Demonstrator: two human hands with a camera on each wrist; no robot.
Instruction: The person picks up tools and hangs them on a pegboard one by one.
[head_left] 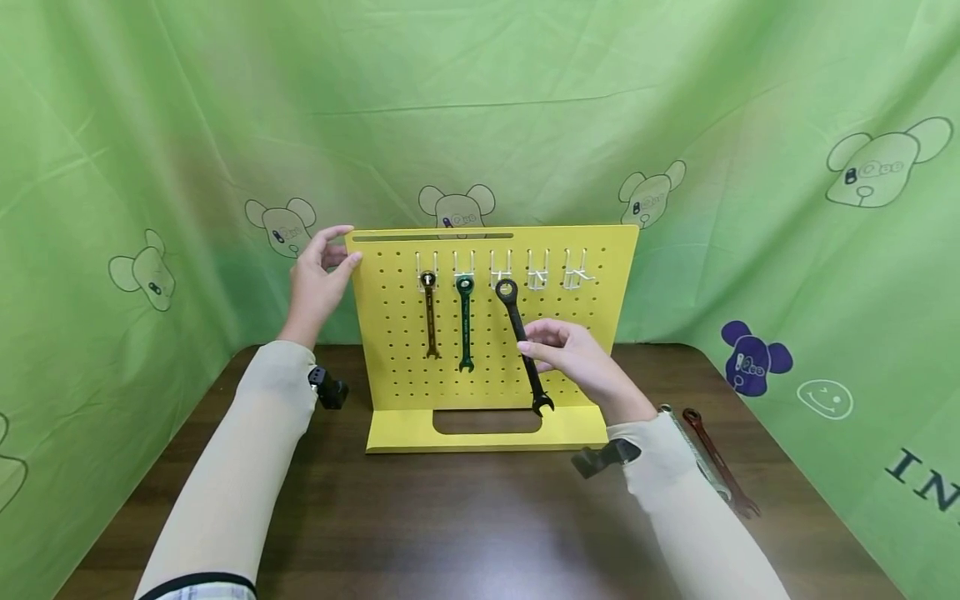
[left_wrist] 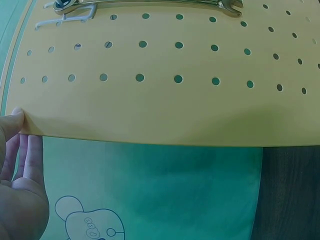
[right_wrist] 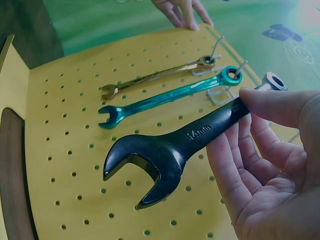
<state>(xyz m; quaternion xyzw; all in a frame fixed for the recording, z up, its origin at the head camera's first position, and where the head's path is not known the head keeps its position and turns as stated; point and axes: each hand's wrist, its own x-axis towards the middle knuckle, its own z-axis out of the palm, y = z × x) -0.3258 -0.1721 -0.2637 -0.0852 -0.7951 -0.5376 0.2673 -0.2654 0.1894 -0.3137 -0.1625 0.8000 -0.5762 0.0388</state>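
My right hand (head_left: 576, 354) pinches a black combination wrench (head_left: 522, 337) by its shank, thumb in front. Its ring end overlaps the third hook (head_left: 500, 265) in the head view, and its open jaw points down; "14mm" is stamped on it in the right wrist view. With thumb in front and fingers behind, my left hand (head_left: 318, 283) grips the upper left edge of the yellow pegboard (head_left: 397, 333). On the first two hooks hang a brown-gold wrench (head_left: 430, 317) and a green wrench (head_left: 465, 325), ring ends up.
Two more white hooks (head_left: 537, 271) stick out on the board's right side. Partly behind my right sleeve, a red-brown wrench (head_left: 716, 454) and a silver wrench (head_left: 722, 492) lie on the dark wooden table (head_left: 465, 517). Green curtain (head_left: 480, 100) surrounds the table.
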